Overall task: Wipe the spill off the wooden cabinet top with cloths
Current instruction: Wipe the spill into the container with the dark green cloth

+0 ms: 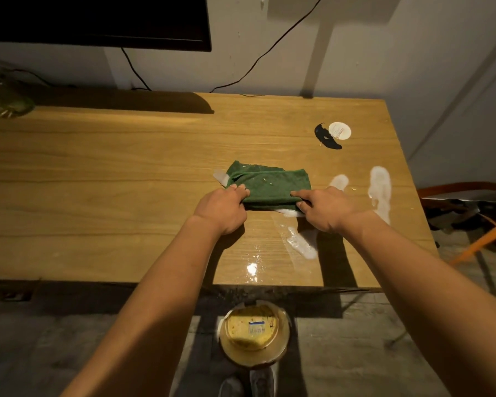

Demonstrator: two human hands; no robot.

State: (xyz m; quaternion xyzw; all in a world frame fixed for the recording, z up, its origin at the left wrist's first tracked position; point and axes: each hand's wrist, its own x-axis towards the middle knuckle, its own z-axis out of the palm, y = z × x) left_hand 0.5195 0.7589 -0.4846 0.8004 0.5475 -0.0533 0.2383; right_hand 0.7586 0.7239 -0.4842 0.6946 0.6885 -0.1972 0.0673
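Pinching the near hem of the folded green cloth (265, 184), left hand (222, 209) and right hand (324, 209) closed on its two near corners, probably to drag it flat through white spill (380, 187) toward the wooden cabinet top (98, 181)'s right edge; black smear (325, 137) and round lid (340, 130) near the far right corner.

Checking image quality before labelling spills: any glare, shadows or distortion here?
Head view: a bright glare spot on the wet cabinet top; hard arm shadows fall near its front edge; wide-angle bending at the borders; the far-left corner is dim and blurred.
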